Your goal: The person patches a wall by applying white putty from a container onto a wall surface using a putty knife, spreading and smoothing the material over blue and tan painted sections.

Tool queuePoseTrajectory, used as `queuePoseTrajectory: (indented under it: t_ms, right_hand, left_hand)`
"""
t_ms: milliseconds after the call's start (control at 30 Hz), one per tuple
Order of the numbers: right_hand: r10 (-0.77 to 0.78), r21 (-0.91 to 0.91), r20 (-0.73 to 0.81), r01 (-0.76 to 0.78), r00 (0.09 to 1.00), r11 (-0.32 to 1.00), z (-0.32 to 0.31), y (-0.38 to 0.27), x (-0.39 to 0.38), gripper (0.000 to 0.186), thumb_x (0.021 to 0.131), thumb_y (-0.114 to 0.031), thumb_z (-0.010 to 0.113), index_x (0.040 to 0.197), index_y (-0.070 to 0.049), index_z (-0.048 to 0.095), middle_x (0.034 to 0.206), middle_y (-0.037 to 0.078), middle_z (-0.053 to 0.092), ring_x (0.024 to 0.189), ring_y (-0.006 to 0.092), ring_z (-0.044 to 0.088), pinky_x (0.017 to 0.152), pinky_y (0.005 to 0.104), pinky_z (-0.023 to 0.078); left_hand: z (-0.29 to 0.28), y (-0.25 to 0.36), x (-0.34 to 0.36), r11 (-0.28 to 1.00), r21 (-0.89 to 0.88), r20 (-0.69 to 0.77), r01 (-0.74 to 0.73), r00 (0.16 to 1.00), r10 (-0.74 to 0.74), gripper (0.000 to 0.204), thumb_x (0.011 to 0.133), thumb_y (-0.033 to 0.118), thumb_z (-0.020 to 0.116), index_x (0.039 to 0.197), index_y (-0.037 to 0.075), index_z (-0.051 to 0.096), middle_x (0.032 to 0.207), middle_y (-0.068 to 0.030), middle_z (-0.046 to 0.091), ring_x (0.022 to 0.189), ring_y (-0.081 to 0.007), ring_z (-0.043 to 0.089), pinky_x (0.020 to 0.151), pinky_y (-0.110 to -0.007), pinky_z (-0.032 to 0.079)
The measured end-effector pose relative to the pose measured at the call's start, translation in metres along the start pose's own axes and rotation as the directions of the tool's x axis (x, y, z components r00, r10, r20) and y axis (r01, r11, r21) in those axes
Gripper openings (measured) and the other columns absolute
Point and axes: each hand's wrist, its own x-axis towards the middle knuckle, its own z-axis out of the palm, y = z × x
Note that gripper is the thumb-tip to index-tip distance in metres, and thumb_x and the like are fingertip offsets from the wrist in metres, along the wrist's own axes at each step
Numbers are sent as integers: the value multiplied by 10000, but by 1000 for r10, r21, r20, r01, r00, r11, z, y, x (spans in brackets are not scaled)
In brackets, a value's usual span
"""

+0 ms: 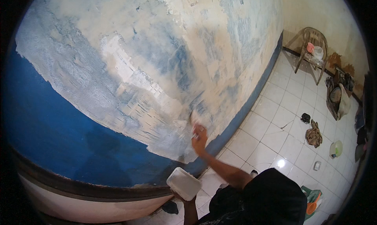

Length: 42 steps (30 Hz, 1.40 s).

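My right hand is closed around a flat, pale spreading blade, pressed against the wall; the blade is blurred and its handle is hidden by my fingers. Rough cream and white filler covers the wall in patches over blue paint. My left hand holds a white rectangular plastic tub from below, close to the foot of the wall. The tub is tilted and its fingers are mostly hidden beneath it.
A blue painted band edges the wall above a dark ledge. On the white tiled floor lie a crumpled brown cloth, a green bowl and bags. A plastic chair stands in the far corner.
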Motion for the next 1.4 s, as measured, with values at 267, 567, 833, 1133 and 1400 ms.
queuePoseTrajectory:
  t_ms: [267,567,833,1133,1400]
  right_hand:
    - [-16,-131,-130,-1,991,991,-15,-29,40,560,690,51,514,1229,-26,643,1272,191,560,1004,391,625,845,427,518]
    - [-166,47,198,160,966,986,12,-75,-46,442,740,44,495,1146,-5,661,1053,171,612,1023,297,593,866,375,479]
    - [135,-24,-173,-141,976,990,-2,-41,91,486,645,106,529,1084,-37,682,1094,200,609,998,381,628,880,456,503]
    - [-55,-32,62,57,997,998,2,-127,10,418,712,71,481,1085,-7,653,1052,204,598,935,325,636,830,349,502]
    - [-372,-209,110,387,922,898,74,-116,43,538,657,-11,572,1191,-53,625,1028,204,612,1054,421,522,901,481,444]
  left_hand:
    - [-7,9,-6,998,-68,12,12,1000,-11,932,756,607,734,1487,156,375,1459,-190,420,1332,-414,398,1137,-594,276]
    - [-20,21,-6,999,41,-20,-3,1000,3,828,846,637,600,1496,182,362,1498,-84,425,1405,-304,361,1150,-595,266]
    - [-7,7,-7,1000,23,-40,-3,999,4,910,780,611,707,1488,153,367,1476,-168,412,1338,-398,401,1136,-565,295]
    - [-59,21,13,985,-169,-34,29,999,-35,895,808,654,632,1503,168,348,1512,-128,390,1381,-379,359,1136,-589,272]
    - [-27,21,-7,1000,0,4,-3,1000,3,816,821,660,623,1471,212,414,1473,-66,460,1354,-332,423,1130,-595,299]
